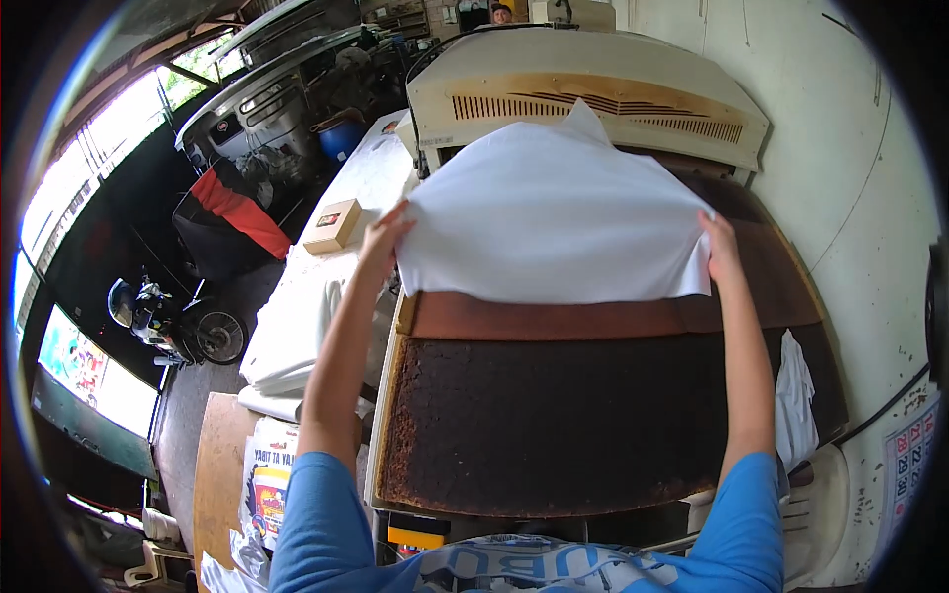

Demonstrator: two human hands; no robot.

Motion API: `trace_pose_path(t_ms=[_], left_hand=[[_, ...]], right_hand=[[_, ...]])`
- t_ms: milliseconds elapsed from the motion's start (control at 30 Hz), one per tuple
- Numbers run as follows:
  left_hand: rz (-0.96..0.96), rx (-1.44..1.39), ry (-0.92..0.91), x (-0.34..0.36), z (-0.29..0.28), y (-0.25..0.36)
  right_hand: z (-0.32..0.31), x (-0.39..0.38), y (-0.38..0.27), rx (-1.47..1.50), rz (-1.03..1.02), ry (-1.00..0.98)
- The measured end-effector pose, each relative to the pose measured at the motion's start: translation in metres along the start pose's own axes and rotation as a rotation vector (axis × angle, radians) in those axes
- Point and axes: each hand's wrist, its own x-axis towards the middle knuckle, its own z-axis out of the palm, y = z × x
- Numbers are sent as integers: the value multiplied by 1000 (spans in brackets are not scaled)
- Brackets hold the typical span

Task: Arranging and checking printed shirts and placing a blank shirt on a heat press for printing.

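Observation:
A white cloth (pixel 554 217) is stretched between my two hands above a dark, worn machine bed (pixel 563 425). My left hand (pixel 384 239) is closed on the cloth's left edge. At its right edge, my right hand (pixel 722 243) pinches the fabric. The far end of the cloth rises to a peak near the slotted front of a cream-coloured machine hood (pixel 603 84). Below its near edge, a reddish-brown strip (pixel 554 318) crosses the bed.
Left of the bed stands a table with white cloth (pixel 297 316) and a small cardboard box (pixel 332 226). A white plastic bag (pixel 795 395) hangs at the right edge, above a white plastic chair (pixel 820 514). A motorcycle (pixel 183 321) is parked far left; a person (pixel 501 14) shows behind the hood.

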Motion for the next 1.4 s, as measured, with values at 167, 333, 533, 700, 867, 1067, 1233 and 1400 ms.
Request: trace_pose_path(t_ms=[167,333,533,700,867,1067,1233,1400], left_hand=[[-210,-70,49,-32,-27,-95],[-310,21,-7,-67,-45,-141],[-157,513,-45,-123,-55,-149],[-118,701,-54,-166,-56,-141],[20,760,43,-209,-60,-131],[27,849,56,-231,-62,-127],[-24,897,58,-251,-65,-119],[160,1121,160,-304,-88,-92]], right_hand=[[-7,-34,88,-245,176,47],[-28,-73,134,-332,262,124],[-21,-138,118,-952,212,133],[-44,-169,114,-993,116,209],[-44,-201,101,-1042,83,171],[-47,-223,93,-1057,93,180],[-46,-244,92,-1220,40,251],[-47,-283,72,-1400,99,263]])
